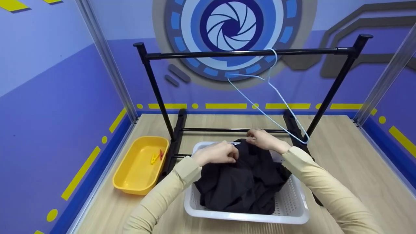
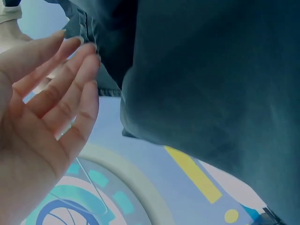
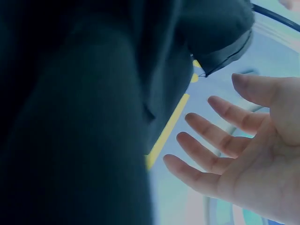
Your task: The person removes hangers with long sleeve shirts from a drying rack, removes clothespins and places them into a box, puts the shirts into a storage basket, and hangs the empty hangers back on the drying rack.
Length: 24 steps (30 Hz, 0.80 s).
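Note:
A crumpled black garment (image 1: 240, 182) lies in a white plastic laundry basket (image 1: 247, 216); its exact kind cannot be told. In the left wrist view the dark cloth (image 2: 201, 84) shows a stitched seam and hem. My left hand (image 1: 217, 152) is over the garment's upper left part, its fingers loosely bent. Beside the cloth in the left wrist view, that hand (image 2: 51, 103) pinches nothing. Near the basket's far side, my right hand (image 1: 263, 139) is at the garment's top edge. Its fingers (image 3: 201, 178) are spread and relaxed next to the dark cloth (image 3: 93, 117).
Behind the basket stands a black clothes rack (image 1: 227, 54) with a light blue wire hanger (image 1: 276, 86) hooked on its bar. To the left, a yellow tray (image 1: 136, 172) holds a yellow clothespin (image 1: 154, 158) and a red clothespin (image 1: 161, 154).

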Each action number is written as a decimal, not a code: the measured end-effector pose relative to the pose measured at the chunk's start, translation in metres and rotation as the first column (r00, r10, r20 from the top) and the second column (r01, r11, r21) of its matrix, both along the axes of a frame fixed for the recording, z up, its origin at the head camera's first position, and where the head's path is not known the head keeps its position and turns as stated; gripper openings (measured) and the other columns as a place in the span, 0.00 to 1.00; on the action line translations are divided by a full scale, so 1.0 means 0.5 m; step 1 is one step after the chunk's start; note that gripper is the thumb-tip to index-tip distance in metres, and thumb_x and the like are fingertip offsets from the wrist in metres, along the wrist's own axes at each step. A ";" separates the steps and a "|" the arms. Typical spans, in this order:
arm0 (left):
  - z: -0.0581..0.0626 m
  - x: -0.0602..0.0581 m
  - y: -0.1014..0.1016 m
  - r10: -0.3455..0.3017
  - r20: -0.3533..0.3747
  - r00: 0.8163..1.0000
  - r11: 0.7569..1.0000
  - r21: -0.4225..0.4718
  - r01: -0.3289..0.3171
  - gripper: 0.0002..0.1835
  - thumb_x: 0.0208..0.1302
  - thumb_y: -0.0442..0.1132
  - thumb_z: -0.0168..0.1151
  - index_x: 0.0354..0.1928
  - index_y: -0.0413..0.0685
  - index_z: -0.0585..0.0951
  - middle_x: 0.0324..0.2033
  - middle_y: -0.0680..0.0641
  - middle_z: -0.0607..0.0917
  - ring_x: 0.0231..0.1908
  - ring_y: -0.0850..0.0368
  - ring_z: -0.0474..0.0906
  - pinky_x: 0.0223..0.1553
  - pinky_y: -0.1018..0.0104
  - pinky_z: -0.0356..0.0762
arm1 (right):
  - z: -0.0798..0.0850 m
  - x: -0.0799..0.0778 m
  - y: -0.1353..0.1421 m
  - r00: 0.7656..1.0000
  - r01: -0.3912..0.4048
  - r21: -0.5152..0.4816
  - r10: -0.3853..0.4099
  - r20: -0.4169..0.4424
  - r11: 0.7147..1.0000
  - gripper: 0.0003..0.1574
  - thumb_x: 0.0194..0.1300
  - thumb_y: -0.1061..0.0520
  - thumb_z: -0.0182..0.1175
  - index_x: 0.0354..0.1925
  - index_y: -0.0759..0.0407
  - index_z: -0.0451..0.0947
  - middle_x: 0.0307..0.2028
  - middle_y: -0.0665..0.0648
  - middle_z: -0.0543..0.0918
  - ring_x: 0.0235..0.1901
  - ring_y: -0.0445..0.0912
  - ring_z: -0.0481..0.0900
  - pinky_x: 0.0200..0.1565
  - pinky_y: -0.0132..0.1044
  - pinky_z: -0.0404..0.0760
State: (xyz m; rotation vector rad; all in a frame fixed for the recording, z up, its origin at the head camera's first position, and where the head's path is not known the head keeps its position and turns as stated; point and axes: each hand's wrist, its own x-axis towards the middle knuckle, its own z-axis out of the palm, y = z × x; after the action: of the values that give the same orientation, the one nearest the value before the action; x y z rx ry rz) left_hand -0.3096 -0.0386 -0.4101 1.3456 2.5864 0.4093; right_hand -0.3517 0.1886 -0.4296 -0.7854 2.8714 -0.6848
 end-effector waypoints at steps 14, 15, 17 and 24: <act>-0.026 0.005 -0.052 0.279 -0.047 0.959 0.958 -0.055 -0.281 0.22 0.61 0.42 0.73 0.56 0.44 0.82 0.55 0.38 0.79 0.58 0.42 0.76 0.61 0.50 0.75 | -0.042 -0.035 -0.005 0.996 -0.088 0.020 0.088 -0.014 0.996 0.18 0.73 0.59 0.59 0.48 0.76 0.79 0.41 0.73 0.86 0.43 0.64 0.84 0.50 0.56 0.81; -0.029 0.006 -0.053 0.293 -0.052 0.955 0.951 -0.085 -0.296 0.25 0.60 0.43 0.74 0.58 0.45 0.81 0.57 0.38 0.78 0.60 0.42 0.75 0.62 0.50 0.74 | -0.045 -0.036 -0.005 0.995 -0.097 0.023 0.097 -0.022 0.995 0.17 0.72 0.60 0.59 0.47 0.76 0.79 0.40 0.72 0.86 0.42 0.63 0.85 0.49 0.55 0.81; -0.036 0.010 -0.055 0.307 -0.060 0.950 0.939 -0.144 -0.313 0.29 0.59 0.46 0.75 0.61 0.48 0.79 0.61 0.38 0.77 0.63 0.41 0.73 0.64 0.50 0.73 | -0.050 -0.037 -0.005 0.993 -0.111 0.027 0.112 -0.038 0.993 0.14 0.71 0.61 0.60 0.44 0.75 0.80 0.39 0.71 0.87 0.40 0.61 0.85 0.48 0.54 0.81; -0.060 0.015 -0.058 0.330 -0.004 0.944 0.913 -0.252 -0.321 0.35 0.60 0.46 0.74 0.68 0.48 0.74 0.63 0.40 0.74 0.67 0.42 0.69 0.68 0.53 0.71 | -0.060 -0.040 -0.010 0.988 -0.118 0.031 0.121 -0.097 0.993 0.08 0.69 0.64 0.61 0.39 0.70 0.83 0.34 0.65 0.88 0.32 0.53 0.82 0.40 0.48 0.81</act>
State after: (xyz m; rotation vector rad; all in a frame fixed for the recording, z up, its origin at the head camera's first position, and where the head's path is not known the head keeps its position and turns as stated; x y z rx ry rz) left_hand -0.3022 -0.0674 -0.4400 0.8179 2.7222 0.1461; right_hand -0.3715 0.1834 -0.4597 -1.0057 2.8840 -0.6103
